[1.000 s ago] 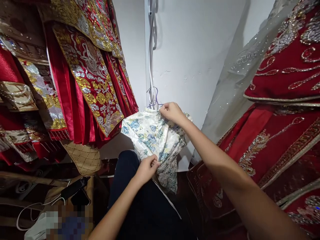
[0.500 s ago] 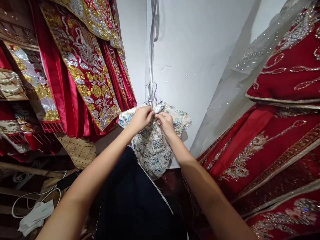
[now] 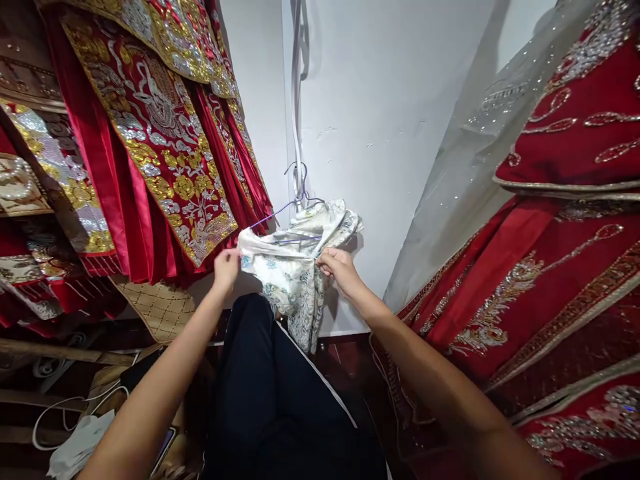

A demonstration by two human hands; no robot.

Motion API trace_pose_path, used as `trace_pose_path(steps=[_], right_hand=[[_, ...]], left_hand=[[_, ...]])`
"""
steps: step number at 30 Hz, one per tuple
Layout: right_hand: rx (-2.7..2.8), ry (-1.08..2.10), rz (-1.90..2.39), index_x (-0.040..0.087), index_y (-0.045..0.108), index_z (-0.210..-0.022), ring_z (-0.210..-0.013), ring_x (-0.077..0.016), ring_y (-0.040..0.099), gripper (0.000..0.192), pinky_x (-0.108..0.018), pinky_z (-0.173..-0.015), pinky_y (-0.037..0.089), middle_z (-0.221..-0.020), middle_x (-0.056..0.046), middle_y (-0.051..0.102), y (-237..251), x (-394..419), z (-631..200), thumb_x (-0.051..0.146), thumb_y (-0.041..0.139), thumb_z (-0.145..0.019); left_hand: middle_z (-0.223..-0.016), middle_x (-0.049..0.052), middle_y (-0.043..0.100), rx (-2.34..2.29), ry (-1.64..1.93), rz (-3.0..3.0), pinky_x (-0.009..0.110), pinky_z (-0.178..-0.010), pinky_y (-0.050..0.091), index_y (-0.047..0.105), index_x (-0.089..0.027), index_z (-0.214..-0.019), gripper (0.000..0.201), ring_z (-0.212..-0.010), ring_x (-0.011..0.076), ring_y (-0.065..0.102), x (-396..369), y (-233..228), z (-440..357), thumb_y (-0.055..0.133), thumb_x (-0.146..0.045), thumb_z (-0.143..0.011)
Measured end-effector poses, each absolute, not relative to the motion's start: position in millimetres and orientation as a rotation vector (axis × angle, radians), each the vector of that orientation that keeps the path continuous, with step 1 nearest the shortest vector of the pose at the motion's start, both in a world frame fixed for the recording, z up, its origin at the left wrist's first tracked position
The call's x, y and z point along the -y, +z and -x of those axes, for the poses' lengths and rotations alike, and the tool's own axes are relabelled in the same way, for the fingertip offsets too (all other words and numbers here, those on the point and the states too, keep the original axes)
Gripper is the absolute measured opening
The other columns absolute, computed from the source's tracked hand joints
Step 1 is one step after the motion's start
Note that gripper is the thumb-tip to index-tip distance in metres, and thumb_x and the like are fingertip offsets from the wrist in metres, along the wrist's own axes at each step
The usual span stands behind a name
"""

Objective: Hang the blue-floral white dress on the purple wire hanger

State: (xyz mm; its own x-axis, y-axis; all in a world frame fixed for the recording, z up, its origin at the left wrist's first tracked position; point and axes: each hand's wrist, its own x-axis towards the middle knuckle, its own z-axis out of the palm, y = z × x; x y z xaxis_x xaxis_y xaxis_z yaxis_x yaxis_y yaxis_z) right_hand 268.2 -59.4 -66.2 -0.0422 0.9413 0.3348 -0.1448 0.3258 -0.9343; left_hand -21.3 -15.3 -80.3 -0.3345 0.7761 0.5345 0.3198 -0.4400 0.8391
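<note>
Shirt at centre, on a hanger partly hidden by cloth. Right hand, at shirt's three o'clock: fingers pinched on its edge. Left hand, nine o'clock: fingers curled nearly closed; grip on cloth cannot be told. Red dress, view's three o'clock, cut off.

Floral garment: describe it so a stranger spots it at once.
Find the white wall between the embroidered red costume, left, and beaded red dress, right. Low in front of it, on a purple hanger, the floral garment sits between the left hand and right hand. Its pale, blue-printed cloth stands apart from both red neighbours.
</note>
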Motion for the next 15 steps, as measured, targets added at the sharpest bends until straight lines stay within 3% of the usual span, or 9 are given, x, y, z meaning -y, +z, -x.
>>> trace_pose_path(steps=[5, 9, 11, 15], right_hand=[[1.613, 1.22, 0.969, 0.018, 0.063, -0.061, -0.042, -0.0093, 0.038, 0.022, -0.023, -0.044, 0.029, -0.045, 0.004, 0.048, -70.0, 64.8, -283.0, 0.033, 0.061, -0.077], [1.692, 1.126, 1.059, 0.018, 0.072, -0.078, -0.063, -0.0154, 0.056, 0.04, -0.025, -0.054, 0.043, -0.074, -0.005, 0.067, -79.1, 64.2, -271.8, 0.053, 0.055, -0.087], [1.677, 1.146, 0.946, 0.021, 0.072, -0.089, -0.079, -0.0179, 0.061, 0.046, -0.027, -0.066, 0.049, -0.092, -0.005, 0.071, -80.3, 67.1, -259.4, 0.061, 0.051, -0.089], [1.606, 1.47, 0.743, 0.022, 0.07, -0.095, -0.087, -0.0207, 0.064, 0.054, -0.032, -0.077, 0.052, -0.091, -0.006, 0.07, -74.0, 81.4, -244.5, 0.07, 0.045, -0.088]], left_hand=[[-0.056, 0.002, 0.059, -1.254, 1.436, -1.677, 0.028, -0.059, 0.046, 0.06, -0.016, -0.059, 0.028, -0.056, 0.0156, 0.054, 37.6, -117.9, 5.7, 0.07, -0.039, -0.072], [-0.086, 0.005, 0.07, -0.988, 1.401, -1.704, 0.031, -0.078, 0.051, 0.067, -0.017, -0.084, 0.03, -0.082, 0.0184, 0.064, 54.1, -90.9, -27.3, 0.06, -0.046, -0.085], [-0.088, 0.005, 0.069, -0.84, 1.368, -1.782, 0.031, -0.081, 0.05, 0.067, -0.017, -0.088, 0.03, -0.084, 0.0183, 0.063, 66.4, -72.3, -49.4, 0.06, -0.046, -0.088], [-0.089, 0.005, 0.068, -0.764, 1.389, -1.935, 0.031, -0.081, 0.05, 0.067, -0.017, -0.092, 0.029, -0.084, 0.0181, 0.062, 84.2, -51.7, -78.9, 0.056, -0.044, -0.093]])
